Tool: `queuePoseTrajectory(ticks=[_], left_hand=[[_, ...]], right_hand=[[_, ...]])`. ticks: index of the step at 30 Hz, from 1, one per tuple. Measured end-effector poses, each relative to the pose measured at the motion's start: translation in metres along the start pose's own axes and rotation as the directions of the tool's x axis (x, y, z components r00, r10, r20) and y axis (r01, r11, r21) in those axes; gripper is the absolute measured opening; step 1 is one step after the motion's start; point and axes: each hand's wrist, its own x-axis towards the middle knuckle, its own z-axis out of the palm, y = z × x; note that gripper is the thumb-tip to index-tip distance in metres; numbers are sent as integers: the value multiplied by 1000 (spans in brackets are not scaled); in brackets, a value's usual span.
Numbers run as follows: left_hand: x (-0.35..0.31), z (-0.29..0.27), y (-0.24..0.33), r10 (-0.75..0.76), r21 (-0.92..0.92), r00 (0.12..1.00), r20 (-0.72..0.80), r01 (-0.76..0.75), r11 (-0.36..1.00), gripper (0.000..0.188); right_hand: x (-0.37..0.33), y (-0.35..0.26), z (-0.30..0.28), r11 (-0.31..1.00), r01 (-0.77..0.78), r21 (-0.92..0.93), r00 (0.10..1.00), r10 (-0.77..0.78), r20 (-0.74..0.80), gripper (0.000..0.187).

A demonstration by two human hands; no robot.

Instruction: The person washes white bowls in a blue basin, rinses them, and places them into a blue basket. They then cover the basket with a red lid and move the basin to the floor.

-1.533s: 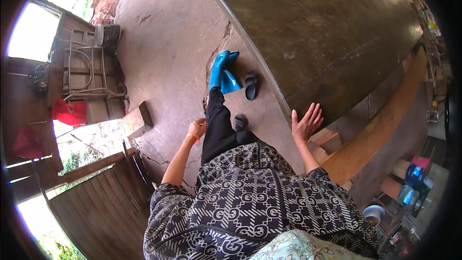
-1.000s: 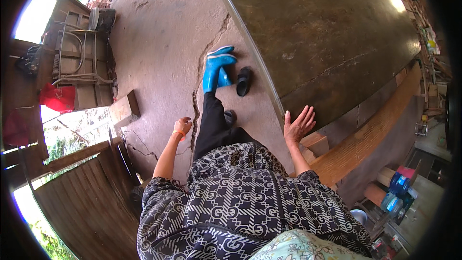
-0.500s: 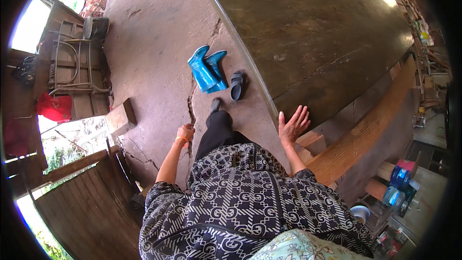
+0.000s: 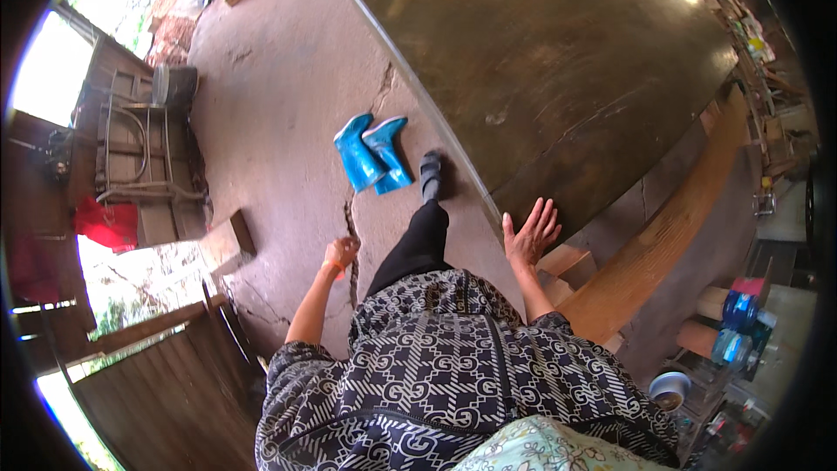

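My right hand (image 4: 530,234) lies flat with fingers spread on the near corner of a large dark, smooth panel (image 4: 567,61). The panel has a pale edge on its left side. My left hand (image 4: 341,252) hangs free over the concrete floor, fingers loosely curled and no object visible in it. An orange band (image 4: 334,267) circles that wrist. Ahead of me a pair of blue rubber boots (image 4: 370,155) lies on its side on the floor. Just right of the boots, one of my feet is in a dark clog (image 4: 430,167).
A long wooden plank (image 4: 649,244) runs along the panel's right side, near wooden blocks (image 4: 565,262). Cracks cross the concrete floor (image 4: 270,122). At left are a metal-framed piece (image 4: 139,153), a red cloth (image 4: 106,225) and a wooden block (image 4: 228,242). Large water bottles (image 4: 734,347) lie at right.
My foot has moved forward and right into the dark clog, which stood without a foot before. My right hand stays on the panel's corner; my left hand still hangs at my side.
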Motion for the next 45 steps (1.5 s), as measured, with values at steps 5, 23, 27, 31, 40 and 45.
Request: queuePoseTrajectory(ticks=[5, 23, 27, 31, 40, 45], left_hand=[[8, 14, -23, -13, 252, 992, 123, -19, 968, 36], [46, -12, 22, 69, -101, 998, 5, -68, 993, 37], [36, -9, 2, 30, 4, 999, 42, -31, 1000, 37], [30, -21, -19, 168, 520, 942, 289, -302, 799, 45], [-5, -98, 14, 66, 220, 993, -100, -43, 975, 31], [1, -87, -14, 80, 251, 996, 39, -87, 964, 35]], right_hand=[[-1, 0, -4, 1000, 0, 20, 999, 2, -54, 83], [-3, 1, -11, 990, -62, 123, 998, 59, 28, 88], [-3, 3, -13, 993, -57, 105, 998, 59, -16, 86], [-6, 2, -13, 987, 73, 143, 990, -53, -134, 76], [-5, 29, 68, 998, 55, 23, 969, -48, -242, 74], [1, 37, 90, 991, 132, -19, 874, -126, -470, 76]])
